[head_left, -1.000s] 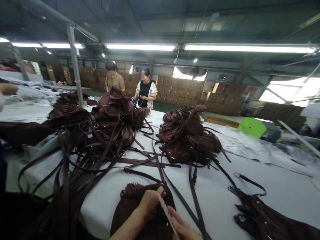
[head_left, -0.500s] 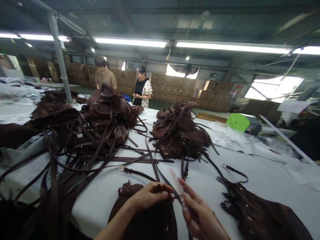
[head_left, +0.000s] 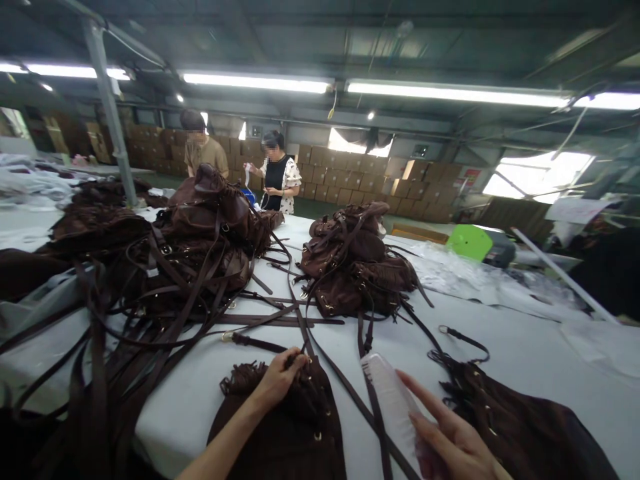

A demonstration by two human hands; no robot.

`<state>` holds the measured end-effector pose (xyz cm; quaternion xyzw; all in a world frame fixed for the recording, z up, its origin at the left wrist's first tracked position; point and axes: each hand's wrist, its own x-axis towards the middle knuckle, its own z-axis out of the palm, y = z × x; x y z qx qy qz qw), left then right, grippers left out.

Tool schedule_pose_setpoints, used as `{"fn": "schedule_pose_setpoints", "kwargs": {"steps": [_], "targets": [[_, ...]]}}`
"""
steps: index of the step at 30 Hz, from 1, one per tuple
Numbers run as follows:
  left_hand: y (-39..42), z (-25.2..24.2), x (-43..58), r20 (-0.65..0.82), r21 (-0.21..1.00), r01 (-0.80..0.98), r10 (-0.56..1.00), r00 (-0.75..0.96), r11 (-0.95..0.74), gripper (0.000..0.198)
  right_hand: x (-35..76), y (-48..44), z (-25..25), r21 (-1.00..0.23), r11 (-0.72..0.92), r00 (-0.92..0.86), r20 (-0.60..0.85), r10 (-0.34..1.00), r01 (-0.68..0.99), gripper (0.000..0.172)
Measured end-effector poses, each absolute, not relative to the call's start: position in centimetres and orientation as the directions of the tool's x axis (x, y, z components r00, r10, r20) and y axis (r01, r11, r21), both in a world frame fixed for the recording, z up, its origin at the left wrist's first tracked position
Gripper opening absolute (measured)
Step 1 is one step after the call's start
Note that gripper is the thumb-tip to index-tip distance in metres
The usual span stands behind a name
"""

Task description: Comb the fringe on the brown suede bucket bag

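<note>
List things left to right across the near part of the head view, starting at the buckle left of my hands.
Gold-toned metal buckle, your left hand, translucent oblong plastic piece, your right hand, dark brown fringed bag at right.

Hands point(head_left: 279, 381) bare, fingers point(head_left: 425, 396) slender; left forearm point(head_left: 226, 433) uncovered to frame edge.

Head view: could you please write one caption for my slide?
Left hand grips a brown bag; right hand holds a translucent piece, with bag piles beyond on a white table.
</note>
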<state>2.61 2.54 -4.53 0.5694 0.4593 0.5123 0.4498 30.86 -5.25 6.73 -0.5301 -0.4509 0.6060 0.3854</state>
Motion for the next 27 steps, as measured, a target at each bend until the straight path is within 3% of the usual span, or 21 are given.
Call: {"fn": "schedule_pose_setpoints", "kwargs": {"steps": [3,8,13,16,22,25,27], "targets": [[2.6,-1.6,2.5,0.216,0.976,-0.034,0.973,0.083,-0.214,0.045,30.7,-1.9,6.2,-0.953,-0.274,-0.117,-0.289,0.95,0.131,0.097],[3.8,3.4,2.4,0.331,0.937,0.051,0.924,0.193,-0.346,0.053,25.9,3.2,6.3,-0.955,-0.098,-0.363,-0.2,0.91,0.28,0.103],[5.3,6.5,3.0,0.325,0.912,0.158,0.903,0.281,-0.378,0.052,20.1,6.5,6.7,-0.962,0.038,-0.615,-0.144,0.775,0.272,0.071],[6.0,6.9,3.4,0.298,0.887,0.238,0.884,0.359,-0.396,0.046,17.5,6.4,5.1,-0.963,-0.02,-0.684,-0.205,0.7,0.268,0.053],[7.4,6.2,2.9,0.273,0.854,0.33,0.887,0.373,-0.402,0.034,16.6,5.0,2.4,-0.953,-0.261,-0.718,-0.29,0.633,0.154,0.048],[7.7,7.0,0.2,0.379,0.86,0.297,0.909,0.174,-0.415,0.028,17.5,4.6,2.9,-0.924,-0.377,-0.732,-0.303,0.61,0.067,0.049],[7.3,7.5,-2.2,0.408,0.901,0.181,0.912,-0.047,-0.394,0.041,18.3,4.5,3.8,-0.893,-0.449,-0.747,-0.298,0.594,0.0,0.048]]}}
